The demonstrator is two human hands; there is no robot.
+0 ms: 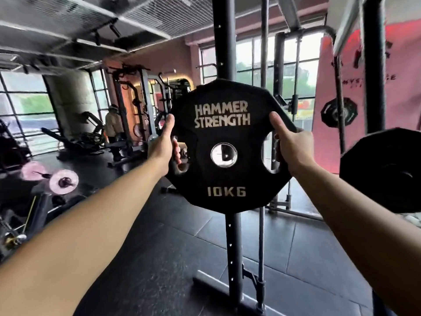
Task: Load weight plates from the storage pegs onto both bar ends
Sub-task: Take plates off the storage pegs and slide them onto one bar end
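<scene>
Black many-sided 10KG plate; possibly rubber-coated

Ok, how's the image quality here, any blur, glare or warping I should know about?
Head view: the 10KG plate and both hands, left and right, read fairly sharp; the windows are blown out bright; the second plate at right and the background racks are blurred; wide-angle warping bends the edges.

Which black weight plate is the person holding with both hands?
The plate in the middle, with 10KG in white letters. Left hand and right hand grip its sides. The other black plate, at the right edge, goes untouched.
</scene>
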